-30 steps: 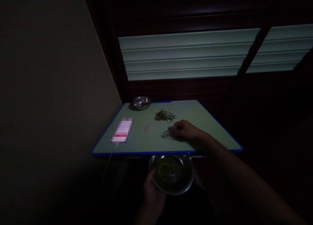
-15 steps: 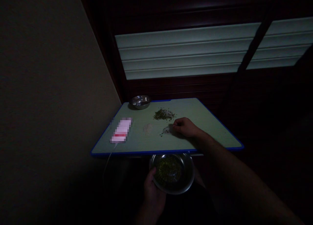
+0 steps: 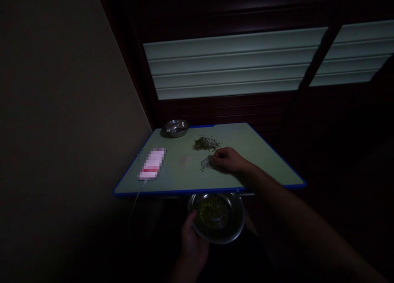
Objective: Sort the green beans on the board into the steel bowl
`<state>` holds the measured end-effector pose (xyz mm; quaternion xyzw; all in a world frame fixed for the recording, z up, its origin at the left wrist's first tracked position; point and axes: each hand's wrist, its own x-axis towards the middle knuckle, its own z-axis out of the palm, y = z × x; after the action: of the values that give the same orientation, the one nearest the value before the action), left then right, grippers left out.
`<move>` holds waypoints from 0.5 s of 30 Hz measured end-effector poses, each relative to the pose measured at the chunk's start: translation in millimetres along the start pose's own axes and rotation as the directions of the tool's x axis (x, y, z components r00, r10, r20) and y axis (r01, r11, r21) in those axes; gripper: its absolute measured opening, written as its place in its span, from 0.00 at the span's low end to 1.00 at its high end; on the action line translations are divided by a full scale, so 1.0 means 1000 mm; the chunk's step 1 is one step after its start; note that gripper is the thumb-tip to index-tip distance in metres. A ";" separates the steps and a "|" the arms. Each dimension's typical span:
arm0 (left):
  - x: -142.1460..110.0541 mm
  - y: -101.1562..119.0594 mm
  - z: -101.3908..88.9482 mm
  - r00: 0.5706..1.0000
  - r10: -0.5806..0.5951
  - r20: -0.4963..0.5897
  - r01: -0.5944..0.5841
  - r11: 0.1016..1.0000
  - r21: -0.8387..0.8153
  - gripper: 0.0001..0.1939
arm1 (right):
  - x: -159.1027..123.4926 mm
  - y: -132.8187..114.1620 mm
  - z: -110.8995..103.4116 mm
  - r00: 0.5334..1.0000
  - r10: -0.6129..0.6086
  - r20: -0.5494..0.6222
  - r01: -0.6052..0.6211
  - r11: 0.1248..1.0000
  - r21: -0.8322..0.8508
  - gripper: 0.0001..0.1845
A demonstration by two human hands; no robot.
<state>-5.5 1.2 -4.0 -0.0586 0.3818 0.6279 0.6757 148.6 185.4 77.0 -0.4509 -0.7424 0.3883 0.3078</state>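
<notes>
My left hand point(image 3: 194, 242) grips the left rim of a metal bowl point(image 3: 237, 225), thumb over the edge, just below the table's front edge. Small greenish beans or seeds point(image 3: 212, 211) lie inside the bowl. Above the table, my right hand point(image 3: 229, 159) has its fingers curled together in a pinch; whatever is between them is too small and dark to make out. Its fingertips are at the right side of a small whitish pile point(image 3: 205, 162) with a few dark bits. Behind that is a larger heap of dark green grains mixed with white ones point(image 3: 205, 143).
A second metal bowl point(image 3: 176, 129) stands at the table's back left corner. A blurred-out phone point(image 3: 152, 164) with a cable point(image 3: 135, 201) lies at the left. A faint pale patch point(image 3: 185, 162) is on the blue-edged table point(image 3: 261, 143). Walls rise left and behind.
My right hand has moved slightly left, over the small whitish pile, with its fingers still pinched. My left hand and the bowl have stayed in place.
</notes>
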 end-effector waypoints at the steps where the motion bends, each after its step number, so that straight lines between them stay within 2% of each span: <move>1: 0.000 0.000 0.000 1.000 0.001 0.002 -0.001 1.000 0.001 0.11 | 0.000 -0.001 0.000 1.000 0.002 0.015 -0.002 1.000 0.015 0.15; 15: 0.001 0.001 -0.003 1.000 0.029 -0.001 -0.029 1.000 -0.002 0.11 | -0.010 -0.006 -0.004 0.992 0.047 0.117 -0.064 0.987 0.147 0.17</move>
<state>-7.7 0.4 -7.0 -0.0540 0.3823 0.6380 0.6662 153.4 176.2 82.8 -0.4244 -0.7143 0.4765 0.2875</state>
